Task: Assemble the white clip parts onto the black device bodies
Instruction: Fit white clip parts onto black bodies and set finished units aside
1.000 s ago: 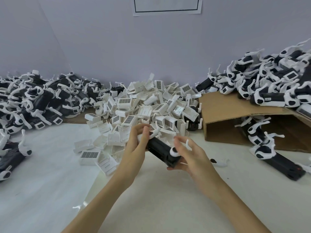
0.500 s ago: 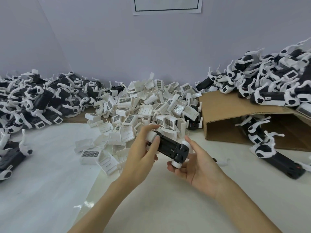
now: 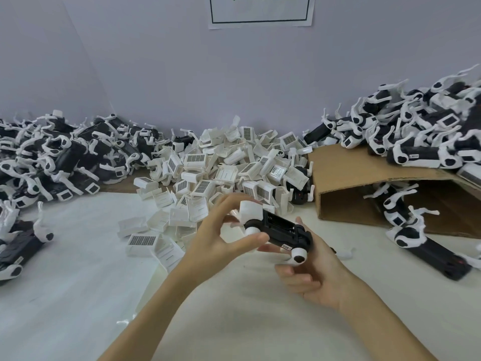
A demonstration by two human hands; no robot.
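Held above the bench (image 3: pixel 78 256), between both hands: a black device body (image 3: pixel 282 230), tilted. Left hand (image 3: pixel 223 238) curled round its far end, pinching a white clip part (image 3: pixel 250 210) against it. Right hand (image 3: pixel 315 272) cupped beneath the near end, fingers loosely bent, supporting. Behind, near: a heap of loose white clip parts (image 3: pixel 221 168).

Pale wall (image 3: pixel 156 74), framed sign (image 3: pixel 260 11).
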